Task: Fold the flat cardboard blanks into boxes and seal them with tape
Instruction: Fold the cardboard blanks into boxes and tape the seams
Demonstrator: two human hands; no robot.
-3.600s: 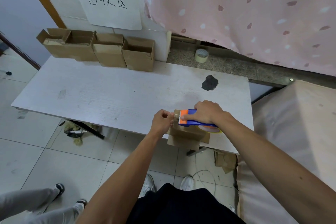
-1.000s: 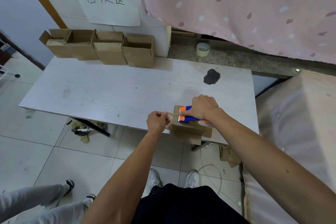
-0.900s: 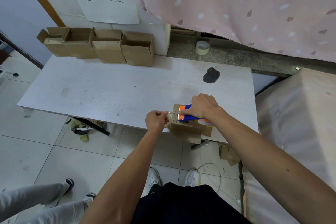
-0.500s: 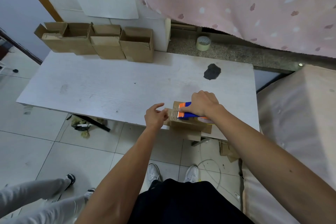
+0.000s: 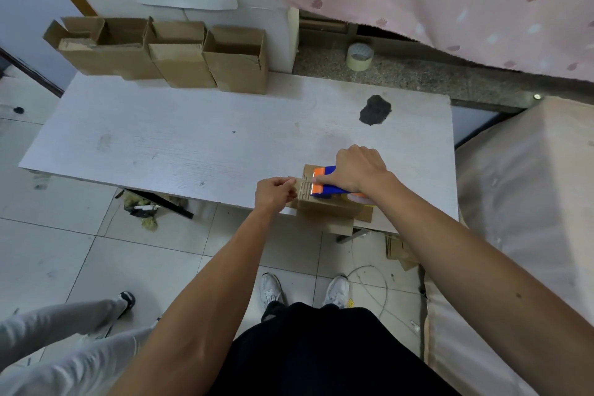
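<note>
Now left hand (image 5: 274, 191): re-pinches tape end (image 5: 299, 185) (fingers spread 0.5 s ago).
Right hand (image 5: 360, 167): grips dispenser (image 5: 321, 185) on box (image 5: 331, 209); sealing continues.

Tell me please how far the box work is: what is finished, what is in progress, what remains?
Done: four folded boxes stand in a row at the far edge of the table, tops open. In hand: the right hand grips the tape dispenser on a fifth box at the near edge, while the left hand pinches the tape end. Left: finishing and cutting this strip; no flat blanks are in view.
</note>
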